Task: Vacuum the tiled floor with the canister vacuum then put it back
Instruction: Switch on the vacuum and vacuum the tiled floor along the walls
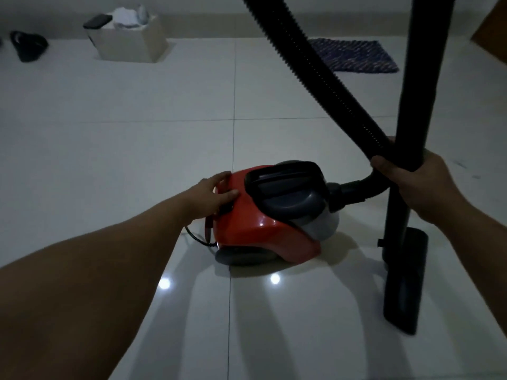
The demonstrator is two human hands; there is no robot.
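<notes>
- One red canister vacuum (pixel 263 220) sits on the tiled floor (pixel 137 105) just below the middle of the view, with one dark grey carry handle (pixel 285 179) on top.
- One ribbed black hose (pixel 307 72) runs from the canister's front at 3 o'clock up to 12 o'clock, where the frame edge cuts it off.
- One rigid black wand (pixel 419 91) stands nearly upright at 2 o'clock, also cut off at the top; one floor nozzle (pixel 408 283) rests on the tiles at 4 o'clock.
- One thin black cord (pixel 196 238) curls out from the canister's rear at 8 o'clock; its far end is hidden.
- Two hands: the left hand (pixel 212 197) rests on the canister's rear end, fingers loosely spread, thumb on the red shell; what lies under the fingertips is too dark to make out.
- The right hand (pixel 419 185) grips the wand and the hose together, fingers curled round them; most fingertips are hidden behind the wand.
- At 11 o'clock, by the wall: one beige bin (pixel 131 42) holding pale items, blurred.
- One dark shape (pixel 28 46) at 10 o'clock, unclear.
- One blue patterned mat (pixel 354 54) at 1 o'clock, partly behind the hose.
</notes>
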